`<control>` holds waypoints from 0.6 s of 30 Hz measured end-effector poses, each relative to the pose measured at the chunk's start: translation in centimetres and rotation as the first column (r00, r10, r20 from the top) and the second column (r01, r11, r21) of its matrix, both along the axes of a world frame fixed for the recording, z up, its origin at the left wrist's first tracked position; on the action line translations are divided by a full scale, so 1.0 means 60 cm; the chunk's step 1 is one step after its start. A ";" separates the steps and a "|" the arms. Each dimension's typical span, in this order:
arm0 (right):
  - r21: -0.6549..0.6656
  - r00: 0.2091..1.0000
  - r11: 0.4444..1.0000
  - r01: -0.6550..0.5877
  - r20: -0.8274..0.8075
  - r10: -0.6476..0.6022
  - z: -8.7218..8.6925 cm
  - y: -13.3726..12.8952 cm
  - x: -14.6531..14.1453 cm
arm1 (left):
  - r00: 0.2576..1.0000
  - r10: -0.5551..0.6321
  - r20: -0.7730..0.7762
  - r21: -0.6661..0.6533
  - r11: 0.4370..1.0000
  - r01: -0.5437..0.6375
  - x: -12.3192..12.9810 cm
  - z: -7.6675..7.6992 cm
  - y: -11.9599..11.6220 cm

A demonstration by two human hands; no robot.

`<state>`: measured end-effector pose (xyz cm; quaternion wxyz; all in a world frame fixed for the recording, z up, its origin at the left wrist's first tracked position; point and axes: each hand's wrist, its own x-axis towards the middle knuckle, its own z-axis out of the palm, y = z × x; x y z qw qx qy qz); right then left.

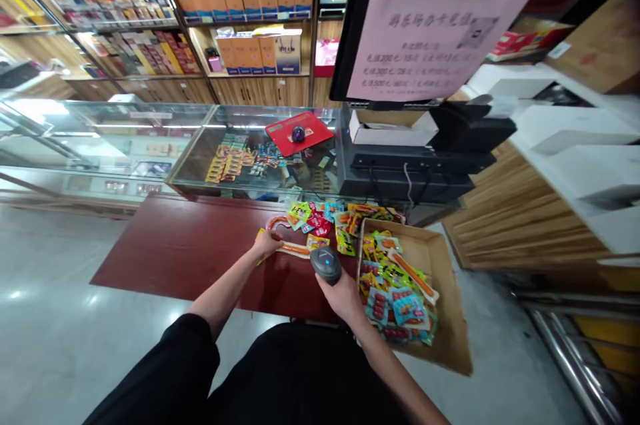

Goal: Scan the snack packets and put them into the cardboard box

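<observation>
My right hand (pixel 343 292) is wrapped round a dark grey handheld barcode scanner (pixel 326 264), which has a small blue light on top. To its left, my left hand (pixel 267 243) is closed on a long wrapped sausage (pixel 296 250) at the dark red tabletop. Yellow wrapper edges show on both sides of those fingers. Just beyond lies a curved wrapped sausage (pixel 279 219). Bright small snack packets (pixel 317 217) are heaped behind the scanner. On the right, a cardboard box (pixel 447 278) holds several colourful snack packets and a long wrapped sausage (pixel 413 276).
The dark red tabletop (pixel 175 245) adjoins a glass display counter (pixel 200 165). A red folder-like item (pixel 313 132) with a dark round object lies on the glass. A monitor (pixel 345 45) with a pink notice stands behind the box. Stocked shelves line the back.
</observation>
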<state>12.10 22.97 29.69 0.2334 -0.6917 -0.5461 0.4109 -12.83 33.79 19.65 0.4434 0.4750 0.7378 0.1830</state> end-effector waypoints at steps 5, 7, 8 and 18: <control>0.003 0.998 1.000 -0.004 -0.064 0.004 -0.011 0.016 -0.033 | 0.973 0.037 -0.227 0.009 0.999 -0.036 -0.053 -0.013 0.007; -0.002 0.997 1.000 0.000 -0.071 0.000 -0.015 0.020 -0.039 | 0.926 0.035 -0.375 0.033 0.999 -0.025 -0.059 -0.017 0.006; -0.009 0.998 1.000 0.002 -0.070 -0.003 -0.017 0.022 -0.041 | 0.901 0.037 -0.431 0.039 0.999 -0.022 -0.059 -0.019 0.005; 0.000 1.000 1.000 0.016 -0.013 -0.016 -0.009 0.008 -0.020 | 0.926 0.113 -0.361 -0.012 0.992 -0.126 -0.028 -0.030 -0.001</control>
